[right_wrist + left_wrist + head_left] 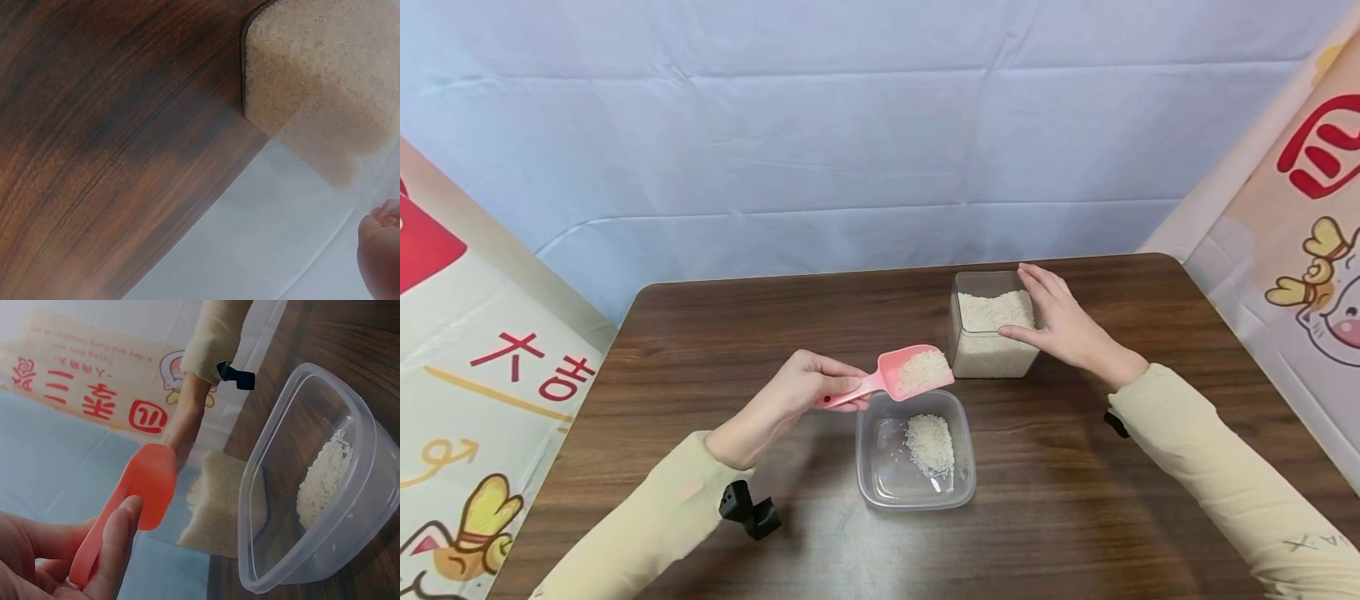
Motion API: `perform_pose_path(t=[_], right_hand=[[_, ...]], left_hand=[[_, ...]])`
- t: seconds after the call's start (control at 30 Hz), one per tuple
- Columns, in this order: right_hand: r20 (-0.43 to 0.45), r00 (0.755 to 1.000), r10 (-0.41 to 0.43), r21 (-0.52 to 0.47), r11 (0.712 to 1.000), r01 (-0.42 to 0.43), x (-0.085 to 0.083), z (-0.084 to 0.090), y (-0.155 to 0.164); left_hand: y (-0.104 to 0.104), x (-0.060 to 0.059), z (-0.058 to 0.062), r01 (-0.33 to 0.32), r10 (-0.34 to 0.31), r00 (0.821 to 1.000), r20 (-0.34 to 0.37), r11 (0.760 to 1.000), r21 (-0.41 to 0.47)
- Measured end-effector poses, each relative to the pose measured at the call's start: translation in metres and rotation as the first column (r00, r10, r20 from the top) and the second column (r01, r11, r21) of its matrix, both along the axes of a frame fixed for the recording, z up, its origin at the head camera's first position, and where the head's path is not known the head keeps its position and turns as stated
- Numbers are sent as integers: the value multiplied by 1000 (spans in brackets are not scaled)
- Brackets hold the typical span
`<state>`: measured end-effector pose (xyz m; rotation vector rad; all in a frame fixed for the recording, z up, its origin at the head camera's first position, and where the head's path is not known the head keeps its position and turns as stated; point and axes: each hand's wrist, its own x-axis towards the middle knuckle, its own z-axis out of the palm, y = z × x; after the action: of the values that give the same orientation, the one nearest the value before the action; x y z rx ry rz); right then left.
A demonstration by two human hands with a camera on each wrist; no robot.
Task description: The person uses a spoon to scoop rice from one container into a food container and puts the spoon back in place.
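Held by its handle in my left hand (812,383) is a pink scoop (891,373), loaded with white rice (925,371). It hangs above the back rim of a clear plastic box (868,479), where a small heap of rice (931,444) lies on the bottom. In the left wrist view the scoop's underside (150,484) faces the camera. Farther back stands a clear square container (988,358), well filled with rice. My right hand (1063,321) holds its right side at the rim, thumb in front and fingers behind.
Both containers stand on a dark wood-grain table (760,317). A pale blue cloth (850,167) hangs behind the table, with printed panels at left and right (1247,250). A black wrist mount (750,510) sticks out from the left sleeve.
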<state>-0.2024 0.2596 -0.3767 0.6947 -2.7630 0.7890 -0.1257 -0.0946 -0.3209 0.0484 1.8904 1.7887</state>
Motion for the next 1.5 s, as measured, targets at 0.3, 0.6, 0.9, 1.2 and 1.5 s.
perform_pose_path(t=[0.3,0.6,0.9,1.2,1.5], right_hand=[[1,1000,-8,3,1000,8,0,0,0],[0,1000,0,2,1000,0,0,0,0],[17,1000,-10,5,1000,10,0,1,-1],[34,999,-12,2,1000,12,1,2,-1],[24,1000,-7,1,1000,7,1,2,0]], left_hand=[[-6,0,-5,44,-45,999,-4,999,-21],[-9,-1,-7,69,-68,998,18,996,-63],[-11,0,-9,102,-100,995,26,991,-85],[-13,1,-12,140,-137,990,35,986,-96],[-13,2,-14,177,-175,984,32,978,-108]])
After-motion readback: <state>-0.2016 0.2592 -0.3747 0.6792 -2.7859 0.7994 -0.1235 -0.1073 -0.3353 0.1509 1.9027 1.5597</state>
